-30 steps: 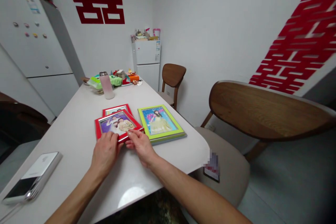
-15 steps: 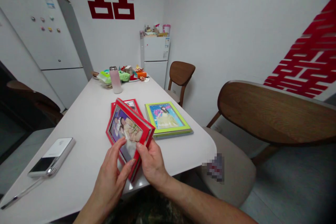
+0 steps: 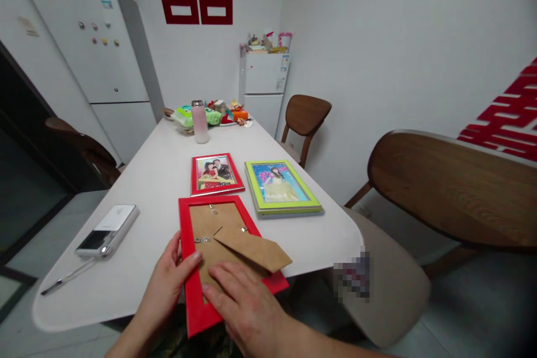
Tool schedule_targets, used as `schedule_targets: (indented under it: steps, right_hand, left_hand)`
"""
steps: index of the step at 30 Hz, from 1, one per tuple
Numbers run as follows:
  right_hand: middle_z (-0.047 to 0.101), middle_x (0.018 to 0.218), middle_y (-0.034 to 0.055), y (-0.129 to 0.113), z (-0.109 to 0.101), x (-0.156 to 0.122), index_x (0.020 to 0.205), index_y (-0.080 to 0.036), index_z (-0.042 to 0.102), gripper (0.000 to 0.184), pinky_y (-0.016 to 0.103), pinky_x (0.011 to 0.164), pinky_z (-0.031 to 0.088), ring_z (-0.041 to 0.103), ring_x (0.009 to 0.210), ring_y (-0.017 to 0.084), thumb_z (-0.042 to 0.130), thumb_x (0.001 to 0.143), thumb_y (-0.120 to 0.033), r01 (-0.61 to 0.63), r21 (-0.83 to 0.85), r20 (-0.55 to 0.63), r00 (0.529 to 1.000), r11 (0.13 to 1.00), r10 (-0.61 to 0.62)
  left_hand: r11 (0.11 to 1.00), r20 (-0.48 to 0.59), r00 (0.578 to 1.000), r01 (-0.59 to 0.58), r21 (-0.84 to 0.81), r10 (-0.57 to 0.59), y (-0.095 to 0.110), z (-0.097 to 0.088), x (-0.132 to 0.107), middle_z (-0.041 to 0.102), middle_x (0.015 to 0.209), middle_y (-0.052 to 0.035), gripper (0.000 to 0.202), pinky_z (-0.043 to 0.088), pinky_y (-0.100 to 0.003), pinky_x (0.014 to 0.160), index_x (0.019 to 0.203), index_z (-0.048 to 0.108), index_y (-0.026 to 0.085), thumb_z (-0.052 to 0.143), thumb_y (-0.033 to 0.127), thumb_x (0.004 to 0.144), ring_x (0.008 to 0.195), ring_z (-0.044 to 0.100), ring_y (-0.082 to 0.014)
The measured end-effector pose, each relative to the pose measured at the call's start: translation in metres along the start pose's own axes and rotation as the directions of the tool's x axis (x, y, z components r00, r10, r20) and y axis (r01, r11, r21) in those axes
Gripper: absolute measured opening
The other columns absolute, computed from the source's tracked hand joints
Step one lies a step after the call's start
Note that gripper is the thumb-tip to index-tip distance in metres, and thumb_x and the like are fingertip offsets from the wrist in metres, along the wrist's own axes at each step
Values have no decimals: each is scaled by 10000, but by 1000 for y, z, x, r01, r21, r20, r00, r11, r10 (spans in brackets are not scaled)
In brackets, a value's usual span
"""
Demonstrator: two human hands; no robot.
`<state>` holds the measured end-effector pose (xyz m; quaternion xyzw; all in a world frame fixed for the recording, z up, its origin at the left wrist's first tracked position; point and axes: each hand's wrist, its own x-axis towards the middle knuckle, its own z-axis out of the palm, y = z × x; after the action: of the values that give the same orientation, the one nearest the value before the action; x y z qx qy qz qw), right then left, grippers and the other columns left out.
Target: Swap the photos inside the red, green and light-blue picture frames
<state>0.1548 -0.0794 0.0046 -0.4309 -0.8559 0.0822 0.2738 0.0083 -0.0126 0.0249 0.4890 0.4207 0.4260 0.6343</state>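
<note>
One red frame (image 3: 210, 253), brown-backed, left fingers (image 3: 174, 248) around its edge, right fingers (image 3: 230, 286) flat on top.

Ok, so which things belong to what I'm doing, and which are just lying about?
Likely part of it:
red picture frame, back showing, left hand gripping it, right hand resting on it
red frame on the table
green frame

Probably just lying about:
pink bottle
white gadget and cable
green packet

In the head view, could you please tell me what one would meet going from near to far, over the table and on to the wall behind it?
Red frame showing its brown back → face-up red photo frame → pink bottle → small white fridge.
</note>
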Motion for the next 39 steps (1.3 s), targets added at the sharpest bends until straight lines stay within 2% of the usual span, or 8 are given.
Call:
schedule_targets:
  steps: [5, 11, 14, 18, 22, 25, 32, 39]
  right_hand:
    - [551, 1074, 199, 2, 24, 10, 1092, -137, 514, 351, 500, 796, 402, 479, 1007, 309, 402, 759, -148, 22, -79, -61, 998, 997, -27]
    - [565, 1056, 187, 5, 43, 18, 1046, -122, 550, 320, 488, 767, 426, 507, 956, 318, 424, 751, -126, 47, -145, 27, 999, 988, -43]
    - [549, 1084, 174, 0, 35, 20, 1075, -124, 531, 353, 472, 800, 416, 492, 980, 305, 462, 733, -179, 33, -116, 95, 995, 993, -22]
    - [559, 1063, 105, -1, -10, 27, 1063, -167, 534, 361, 299, 804, 442, 512, 960, 191, 494, 713, -249, 90, 98, 99, 990, 991, -100]
    - [573, 1011, 113, 27, -43, 35, 962, -136, 582, 259, 326, 823, 413, 508, 948, 183, 438, 752, -186, -200, 1, -38, 979, 980, 200]
    - [596, 908, 91, 53, -36, 34, 826, -143, 619, 176, 322, 777, 421, 522, 858, 186, 489, 709, -172, -350, -52, 53, 934, 935, 352]
    - [566, 942, 93, 74, -17, 35, 905, -145, 607, 239, 300, 800, 380, 484, 892, 185, 452, 723, -145, -389, -114, 28, 918, 914, 395]
    - [533, 882, 87, 88, -11, 51, 798, -168, 644, 221, 262, 735, 378, 480, 849, 175, 429, 746, -160, -438, -232, 45, 887, 868, 460]
  left_hand:
    - [915, -78, 985, -111, 388, 153, -25, -21, 10, 401, 1257, -115, 689, 338, -351, 925, 1271, 192, 153, 560, 260, 698, 1091, 443, -211]
    - [600, -41, 944, -174, 781, 327, -34, -32, 11, 383, 1256, -163, 563, 283, -427, 950, 1239, 279, 86, 469, 187, 718, 1150, 363, -245]
    - [553, -18, 937, -190, 811, 349, -40, -34, 12, 399, 1244, -157, 550, 310, -411, 939, 1245, 269, 90, 435, 173, 728, 1135, 385, -231]
    - [528, -10, 926, -206, 824, 377, -47, -38, 14, 396, 1251, -137, 561, 299, -389, 954, 1250, 267, 95, 430, 176, 720, 1151, 362, -224]
    - [514, -10, 933, -189, 837, 359, -44, -36, 14, 381, 1257, -154, 562, 298, -388, 956, 1247, 268, 62, 424, 180, 720, 1141, 368, -229]
    - [518, -20, 936, -176, 837, 351, -41, -34, 13, 384, 1255, -150, 548, 299, -388, 957, 1241, 276, 64, 415, 183, 725, 1138, 372, -225]
    - [492, -7, 933, -184, 851, 361, -41, -33, 11, 388, 1253, -151, 522, 285, -385, 969, 1228, 299, 54, 400, 192, 734, 1147, 364, -219]
    - [459, 22, 943, -183, 869, 333, -38, -34, 11, 380, 1254, -180, 522, 289, -396, 966, 1223, 298, 14, 386, 177, 735, 1146, 362, -228]
